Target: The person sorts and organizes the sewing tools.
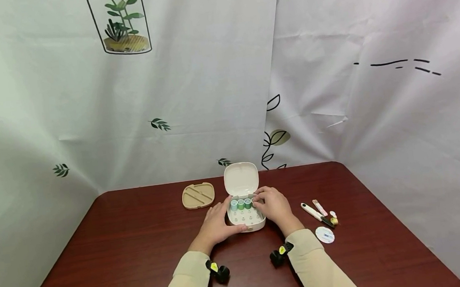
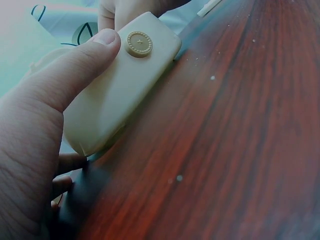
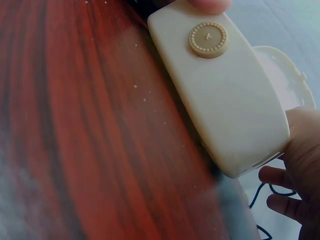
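Observation:
A small cream sewing box (image 1: 260, 226) stands with its hinged lid (image 1: 241, 179) raised at the back. Inside, thread spools in light blue (image 1: 234, 205), green (image 1: 241, 204) and teal (image 1: 248, 203) stand in the back row, ahead of rows of small pegs. My left hand (image 1: 216, 224) grips the box's left side, thumb on the front wall beside a round tan button (image 2: 139, 44). At the row's right end, my right hand (image 1: 274, 205) has thumb and fingers curled together on a spool, mostly hidden by the fingertips. In the right wrist view the box front hides those fingertips.
A tan divided tray (image 1: 198, 195) lies left of the box. To the right are a white-handled tool with a dark tip (image 1: 316, 214), a slim pinkish piece (image 1: 319, 207), small white and yellow bits (image 1: 334, 220) and a white disc (image 1: 325, 235). A printed curtain hangs behind the table.

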Demonstrator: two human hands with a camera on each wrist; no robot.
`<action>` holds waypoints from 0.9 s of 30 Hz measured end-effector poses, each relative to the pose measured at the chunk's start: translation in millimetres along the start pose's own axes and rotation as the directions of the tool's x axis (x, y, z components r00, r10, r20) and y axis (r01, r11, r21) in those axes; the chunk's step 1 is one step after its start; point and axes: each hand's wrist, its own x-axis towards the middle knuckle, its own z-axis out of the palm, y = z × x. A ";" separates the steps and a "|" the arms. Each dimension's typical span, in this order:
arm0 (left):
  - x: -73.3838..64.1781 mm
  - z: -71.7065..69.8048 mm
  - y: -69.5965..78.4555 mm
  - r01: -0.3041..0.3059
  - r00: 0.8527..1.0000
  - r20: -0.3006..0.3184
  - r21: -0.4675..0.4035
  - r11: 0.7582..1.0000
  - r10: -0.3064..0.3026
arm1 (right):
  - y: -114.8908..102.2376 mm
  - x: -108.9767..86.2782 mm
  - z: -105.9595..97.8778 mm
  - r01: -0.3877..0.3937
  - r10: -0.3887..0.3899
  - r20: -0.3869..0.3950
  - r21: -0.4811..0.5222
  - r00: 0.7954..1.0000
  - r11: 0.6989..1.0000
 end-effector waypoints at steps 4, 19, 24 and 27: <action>-0.7 -0.7 0.2 0.004 1.000 0.001 -0.001 1.000 -0.004 | 1.1 -0.8 0.0 -0.012 0.012 0.016 0.058 1.000 0.998; -0.5 -1.8 0.7 -0.015 1.000 -0.013 0.000 1.000 0.015 | 35.1 -11.7 -3.1 -0.015 -0.070 0.173 0.447 0.982 0.894; -1.6 -3.4 2.9 -0.015 1.000 -0.006 -0.003 1.000 0.015 | 37.8 -13.4 -3.4 0.033 -0.168 0.271 0.439 0.948 0.898; -2.6 -3.7 3.0 -0.017 1.000 0.001 -0.006 1.000 0.017 | 37.6 -14.3 -0.6 0.061 -0.186 0.286 0.396 0.940 0.916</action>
